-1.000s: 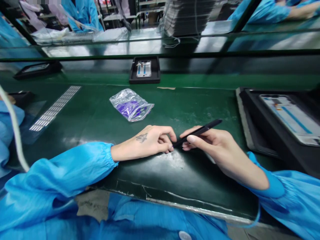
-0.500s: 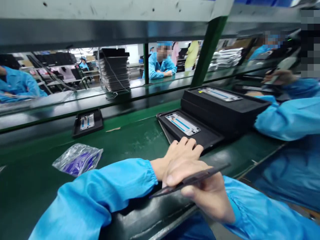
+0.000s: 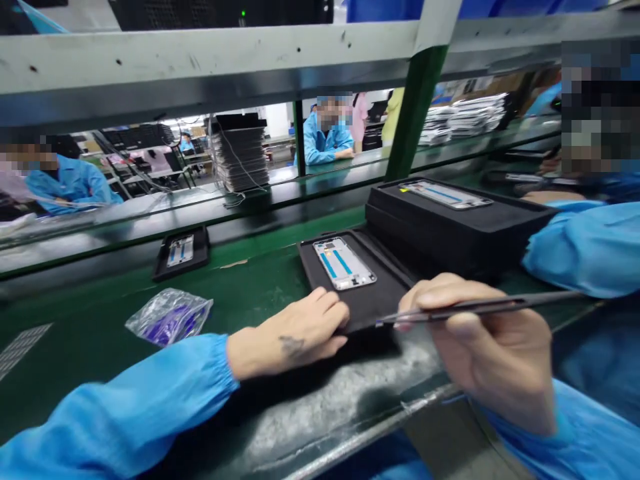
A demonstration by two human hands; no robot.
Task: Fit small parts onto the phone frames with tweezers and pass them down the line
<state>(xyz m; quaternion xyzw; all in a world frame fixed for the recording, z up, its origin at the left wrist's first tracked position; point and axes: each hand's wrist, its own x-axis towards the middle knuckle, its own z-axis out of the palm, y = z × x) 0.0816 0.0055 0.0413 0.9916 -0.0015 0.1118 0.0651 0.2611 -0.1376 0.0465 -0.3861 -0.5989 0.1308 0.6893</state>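
My left hand [image 3: 300, 337] grips the near left edge of a black tray [image 3: 383, 300], fingers over its rim and thumb low at the front. In that tray lies a silvery phone frame [image 3: 345, 265] with two blue strips. My right hand [image 3: 495, 353] holds dark tweezers [image 3: 477, 307] almost level, pinched between thumb and fingers. Their tips point left, close to the tray's front edge. A tiny speck shows at the tips, too small to name.
Behind the tray, a stack of black trays [image 3: 460, 230] carries another phone frame [image 3: 445, 195]. A small tray [image 3: 181, 253] and a clear bag with purple contents [image 3: 170, 319] lie to the left. A co-worker's blue sleeve [image 3: 590, 243] is close on the right. A green post [image 3: 417, 107] rises behind.
My left hand and the black tray have shifted left, the tray turning a little. My right hand with the tweezers has moved right, off my left hand. The view has tilted up slightly.
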